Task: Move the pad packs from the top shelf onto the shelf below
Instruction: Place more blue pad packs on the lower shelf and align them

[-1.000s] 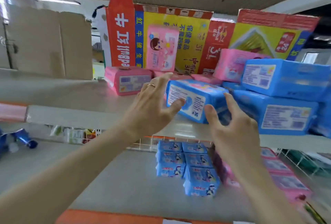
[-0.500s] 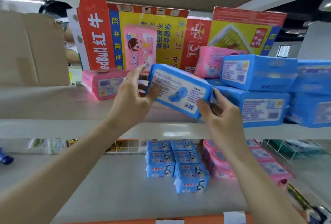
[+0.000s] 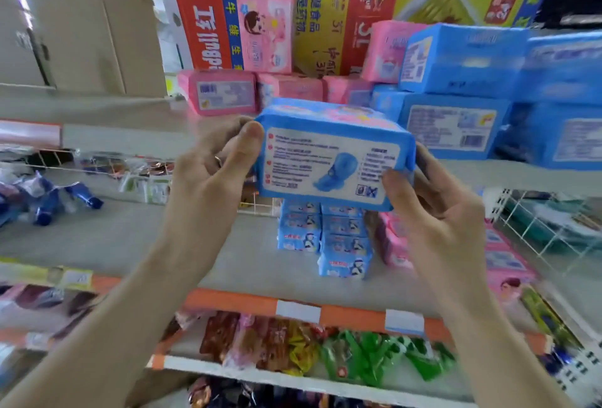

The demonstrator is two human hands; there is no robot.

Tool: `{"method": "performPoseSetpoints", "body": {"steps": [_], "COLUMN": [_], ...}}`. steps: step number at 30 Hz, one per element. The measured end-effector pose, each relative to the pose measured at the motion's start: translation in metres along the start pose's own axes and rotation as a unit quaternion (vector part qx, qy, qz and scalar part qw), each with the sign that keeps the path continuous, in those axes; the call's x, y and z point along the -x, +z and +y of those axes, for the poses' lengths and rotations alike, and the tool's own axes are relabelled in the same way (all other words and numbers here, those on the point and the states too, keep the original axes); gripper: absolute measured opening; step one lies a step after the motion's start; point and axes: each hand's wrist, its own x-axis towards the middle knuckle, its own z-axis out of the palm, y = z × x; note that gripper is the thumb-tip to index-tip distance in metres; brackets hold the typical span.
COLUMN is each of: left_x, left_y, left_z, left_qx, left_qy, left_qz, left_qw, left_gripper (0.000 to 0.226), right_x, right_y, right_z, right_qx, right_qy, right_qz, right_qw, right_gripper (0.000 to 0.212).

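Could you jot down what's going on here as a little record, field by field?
held item: blue pack, clear of both shelves
left hand: grips the pack's left end
right hand: grips its right end
top shelf: blue and pink packs remain, cartons behind
shelf below: small blue packs in rows, pink packs beside them
step left: set the held pack on the shelf below

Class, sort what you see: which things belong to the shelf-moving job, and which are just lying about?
Job:
- blue plastic pad pack, held by left hand and right hand
- blue and pink packs stacked on top shelf
- grey shelf below

Lying about:
- brown cardboard box
- green snack bags
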Motion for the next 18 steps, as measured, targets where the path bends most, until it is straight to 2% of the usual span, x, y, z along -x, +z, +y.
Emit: {"method": "performPoseSetpoints", "body": {"steps": [4, 8, 12, 16, 18], "left_x": [0.050, 0.094, 0.126, 0.147, 0.157], "left_y": [0.025, 0.046, 0.058, 0.069, 0.072], "left_z": [-0.015, -0.032, -0.044, -0.050, -0.052], "left_qx": [-0.017, -0.033, -0.013, 0.027, 0.068], "left_qy": [-0.079, -0.151, -0.230, -0.302, -0.334], "left_qz": [0.056, 0.079, 0.087, 0.112, 0.116], "left_qw": [0.995, 0.985, 0.969, 0.946, 0.933], "left_gripper": [0.030, 0.036, 0.037, 0.064, 0.050], "right_x": [0.050, 0.086, 0.107, 0.120, 0.127], "right_y": [-0.037, -0.064, -0.079, -0.088, -0.090], "right_z": [0.012, 0.021, 0.031, 0.035, 0.036], "right_qx": [-0.024, -0.043, -0.029, -0.025, -0.028], "right_qy": [0.049, 0.115, 0.161, 0.198, 0.209], "right_qz": [-0.055, -0.104, -0.078, -0.050, -0.038], "right_qw": [0.997, 0.987, 0.983, 0.979, 0.977], "right_gripper": [0.051, 0.044, 0.032, 0.037, 0.035]}}
